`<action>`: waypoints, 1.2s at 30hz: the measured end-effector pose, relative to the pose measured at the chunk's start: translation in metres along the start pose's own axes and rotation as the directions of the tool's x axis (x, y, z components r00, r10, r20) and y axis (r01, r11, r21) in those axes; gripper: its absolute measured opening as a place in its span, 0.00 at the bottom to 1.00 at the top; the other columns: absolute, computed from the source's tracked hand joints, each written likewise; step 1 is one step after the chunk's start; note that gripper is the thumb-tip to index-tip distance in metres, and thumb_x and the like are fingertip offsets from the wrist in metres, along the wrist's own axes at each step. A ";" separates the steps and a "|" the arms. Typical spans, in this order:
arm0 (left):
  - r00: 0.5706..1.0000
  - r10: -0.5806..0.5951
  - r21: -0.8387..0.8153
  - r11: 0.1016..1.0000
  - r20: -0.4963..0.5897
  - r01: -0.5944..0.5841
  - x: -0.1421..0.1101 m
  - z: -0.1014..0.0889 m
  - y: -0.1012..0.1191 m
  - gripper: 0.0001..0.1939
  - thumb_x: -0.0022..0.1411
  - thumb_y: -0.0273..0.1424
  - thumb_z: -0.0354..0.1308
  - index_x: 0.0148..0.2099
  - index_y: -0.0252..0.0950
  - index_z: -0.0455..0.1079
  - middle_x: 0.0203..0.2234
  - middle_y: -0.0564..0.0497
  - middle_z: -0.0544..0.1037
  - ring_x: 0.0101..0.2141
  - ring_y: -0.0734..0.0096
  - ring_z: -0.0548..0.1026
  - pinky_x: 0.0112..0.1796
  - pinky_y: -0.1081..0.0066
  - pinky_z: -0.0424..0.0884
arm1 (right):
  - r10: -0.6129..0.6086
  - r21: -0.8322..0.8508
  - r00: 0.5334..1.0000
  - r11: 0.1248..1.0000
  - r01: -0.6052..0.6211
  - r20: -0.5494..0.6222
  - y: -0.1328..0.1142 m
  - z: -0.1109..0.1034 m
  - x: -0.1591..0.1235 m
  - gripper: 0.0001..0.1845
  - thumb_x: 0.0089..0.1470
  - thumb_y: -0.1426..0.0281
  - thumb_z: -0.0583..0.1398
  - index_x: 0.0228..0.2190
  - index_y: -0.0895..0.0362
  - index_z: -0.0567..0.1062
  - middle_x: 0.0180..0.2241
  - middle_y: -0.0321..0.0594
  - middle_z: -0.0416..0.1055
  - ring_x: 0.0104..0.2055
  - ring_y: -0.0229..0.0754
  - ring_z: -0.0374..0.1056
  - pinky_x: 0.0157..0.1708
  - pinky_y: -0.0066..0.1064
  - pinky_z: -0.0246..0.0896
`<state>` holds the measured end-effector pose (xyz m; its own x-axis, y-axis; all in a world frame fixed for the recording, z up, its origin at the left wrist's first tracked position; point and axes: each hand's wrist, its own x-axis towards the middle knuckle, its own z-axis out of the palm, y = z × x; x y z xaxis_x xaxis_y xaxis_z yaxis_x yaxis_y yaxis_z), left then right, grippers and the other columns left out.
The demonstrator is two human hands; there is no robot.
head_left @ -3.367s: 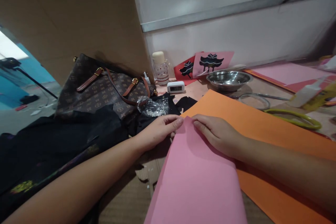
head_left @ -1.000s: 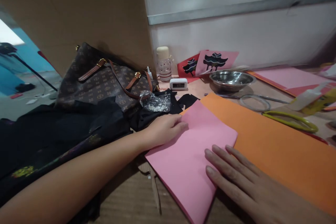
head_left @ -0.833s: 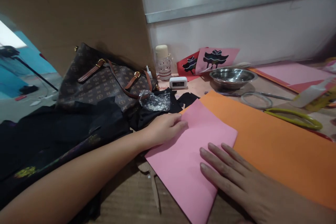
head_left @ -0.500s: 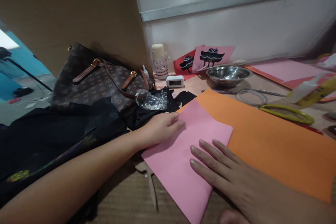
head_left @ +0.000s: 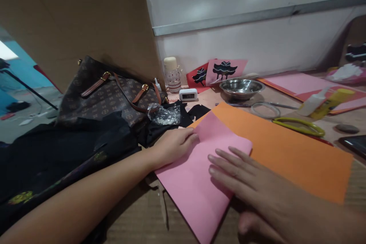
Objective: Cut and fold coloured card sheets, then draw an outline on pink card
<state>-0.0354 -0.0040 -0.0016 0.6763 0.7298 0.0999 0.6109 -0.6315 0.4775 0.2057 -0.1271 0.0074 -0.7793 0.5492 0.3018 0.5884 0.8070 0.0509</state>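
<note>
A folded pink paper sheet (head_left: 194,175) lies on the table, partly over a large orange sheet (head_left: 286,148). My left hand (head_left: 173,145) rests on the pink sheet's left edge, fingers together and pressing down. My right hand (head_left: 251,187) lies flat on the sheet's right half, fingers stretched out and slightly apart, thumb tucked below the near edge. Neither hand holds anything.
A brown patterned handbag (head_left: 108,97) and black cloth (head_left: 71,148) fill the left. Behind stand a small bottle (head_left: 171,74), a white clock (head_left: 188,94), a steel bowl (head_left: 241,87) and pink and red cards (head_left: 224,70). Green-handled scissors (head_left: 299,126), a glue bottle (head_left: 328,103) and a phone (head_left: 354,143) lie right.
The pink sheet, long at first, now lies folded in half. My right hand slid leftward and further onto it, pressing flat. The left hand stayed at the left edge.
</note>
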 end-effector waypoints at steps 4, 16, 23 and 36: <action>0.993 0.117 0.100 0.988 -0.007 -0.116 -0.007 -0.001 0.011 0.16 0.72 0.37 0.44 0.38 0.38 0.71 0.31 0.50 0.77 0.31 0.67 0.73 0.34 0.70 0.65 | 0.393 0.221 0.877 0.914 -0.340 -0.276 0.043 -0.015 0.028 0.30 0.62 0.57 0.56 0.61 0.54 0.64 0.62 0.46 0.63 0.62 0.54 0.61 0.59 0.48 0.62; 0.998 0.066 0.178 0.982 -0.025 -0.060 -0.006 0.004 0.009 0.17 0.72 0.37 0.45 0.34 0.38 0.71 0.29 0.49 0.76 0.31 0.67 0.71 0.33 0.70 0.64 | 0.607 0.658 0.788 0.553 -0.510 0.101 0.063 0.014 0.059 0.16 0.64 0.65 0.53 0.44 0.53 0.78 0.43 0.38 0.78 0.44 0.44 0.73 0.46 0.35 0.64; 0.999 0.035 0.198 0.980 -0.017 -0.031 -0.005 0.004 0.011 0.18 0.72 0.38 0.43 0.35 0.39 0.71 0.29 0.49 0.76 0.31 0.66 0.72 0.34 0.70 0.65 | 0.670 0.695 0.742 0.522 -0.495 0.025 0.064 0.017 0.058 0.18 0.63 0.59 0.51 0.33 0.56 0.75 0.35 0.41 0.77 0.37 0.45 0.71 0.39 0.36 0.65; 0.995 0.053 0.242 0.970 -0.083 -0.032 -0.011 0.005 0.017 0.28 0.70 0.33 0.46 0.70 0.45 0.48 0.42 0.48 0.79 0.40 0.62 0.76 0.41 0.65 0.71 | 0.606 0.698 0.795 0.567 -0.437 0.006 0.053 0.022 0.059 0.16 0.66 0.61 0.49 0.34 0.54 0.72 0.37 0.40 0.75 0.39 0.44 0.70 0.43 0.36 0.63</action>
<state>-0.0310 -0.0241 0.0009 0.6713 0.7144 0.1975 0.6705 -0.6989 0.2490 0.1863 -0.0472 0.0067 -0.2641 0.9272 0.2655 0.5235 0.3690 -0.7680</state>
